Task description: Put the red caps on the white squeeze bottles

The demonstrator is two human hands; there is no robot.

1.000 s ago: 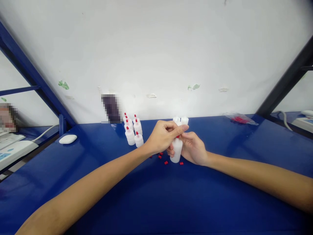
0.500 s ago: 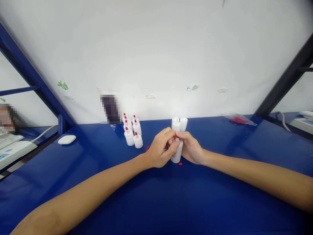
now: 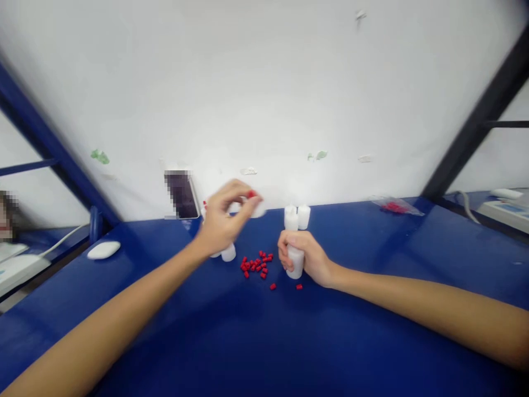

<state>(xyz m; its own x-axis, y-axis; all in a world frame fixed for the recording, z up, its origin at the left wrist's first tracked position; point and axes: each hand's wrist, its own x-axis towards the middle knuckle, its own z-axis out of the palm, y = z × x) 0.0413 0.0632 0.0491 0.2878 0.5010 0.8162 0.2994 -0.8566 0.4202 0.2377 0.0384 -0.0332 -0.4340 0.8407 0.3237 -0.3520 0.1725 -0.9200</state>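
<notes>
1. Head view: a blurred capped bottle (image 3: 259, 209) is pinched by its red cap (image 3: 252, 194) at the left hand's (image 3: 221, 223) fingertips.
2. A white bottle (image 3: 295, 264) is clasped within the right hand (image 3: 305, 251), near loose red caps (image 3: 252, 264).

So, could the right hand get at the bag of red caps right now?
Probably, once free: the right hand is wrapped around a bottle, but nothing seems to stand between it and the bag near the wall.
</notes>
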